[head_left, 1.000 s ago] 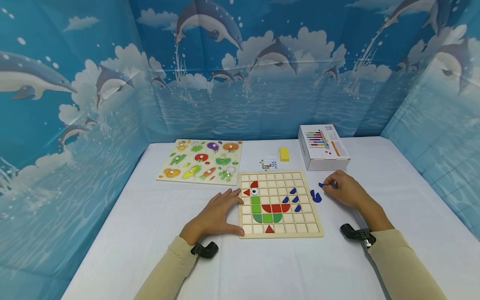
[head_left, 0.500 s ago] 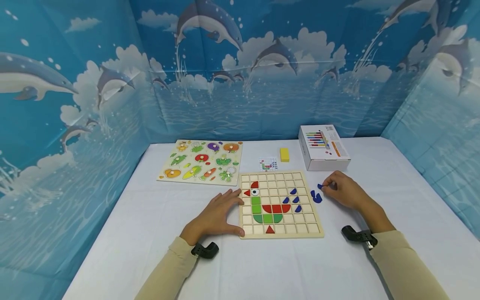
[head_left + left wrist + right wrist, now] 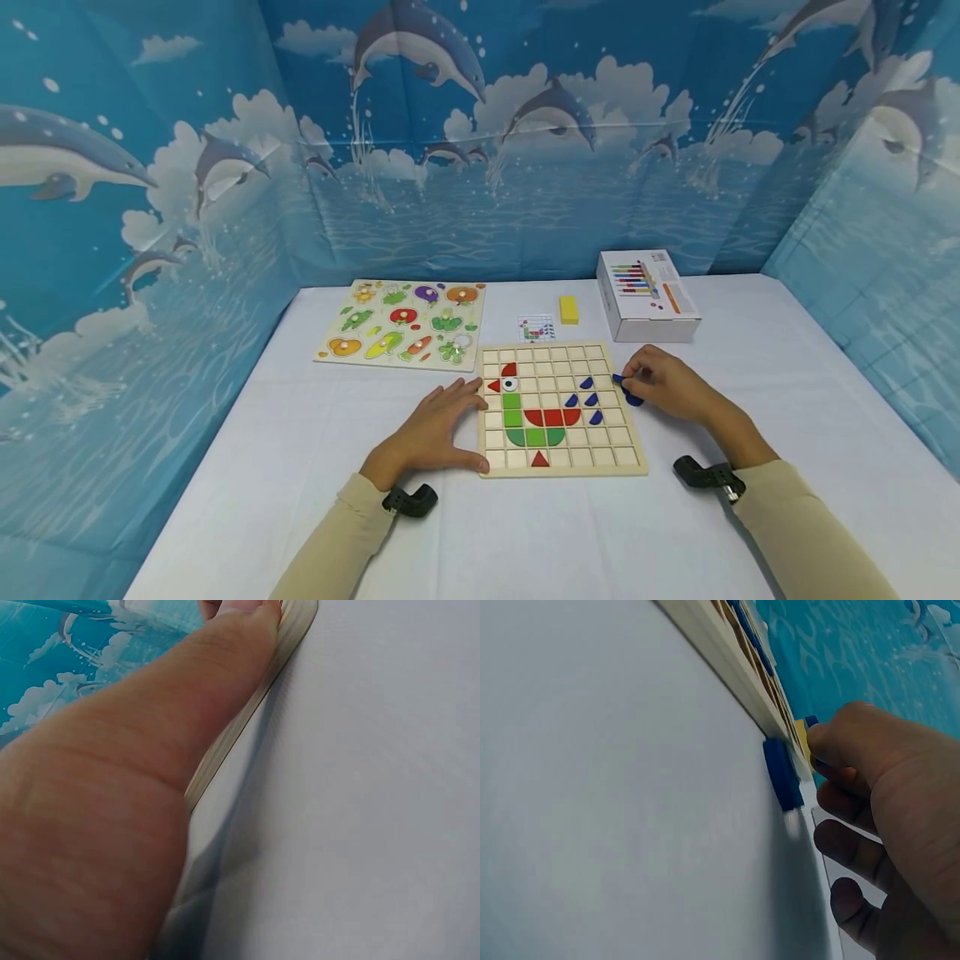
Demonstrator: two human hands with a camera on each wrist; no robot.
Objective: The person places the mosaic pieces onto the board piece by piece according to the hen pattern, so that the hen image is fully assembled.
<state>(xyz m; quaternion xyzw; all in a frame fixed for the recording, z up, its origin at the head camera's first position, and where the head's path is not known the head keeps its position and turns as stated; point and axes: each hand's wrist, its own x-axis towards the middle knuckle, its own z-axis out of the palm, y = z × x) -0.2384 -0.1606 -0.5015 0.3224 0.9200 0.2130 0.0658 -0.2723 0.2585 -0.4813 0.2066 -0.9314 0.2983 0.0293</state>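
A wooden grid board (image 3: 592, 472) lies flat on the table, with red, green and blue shapes and a round eye tile set in a bird-like figure. Along its left side my left hand (image 3: 431, 429) is spread, thumb and fingertips touching the rim; the left wrist view shows the thumb against the board's edge (image 3: 294, 637). My right hand (image 3: 663, 385) pinches a small blue piece (image 3: 617, 378) between thumb and forefinger, beside the board's right edge. Below those fingers lie loose blue pieces (image 3: 634, 400), partly hidden. One blue piece (image 3: 782, 774) shows close to the rim in the right wrist view.
Behind the board lie a small printed pattern card (image 3: 536, 328) and a yellow block (image 3: 569, 309). A vegetable puzzle board (image 3: 337, 329) lies at the back left. A white box (image 3: 654, 328) stands at the back right. Dolphin-print cloth surrounds the table.
My right hand has moved left with the pinched blue piece, from beyond the loose pieces to the board's right edge. The left hand stays in place.
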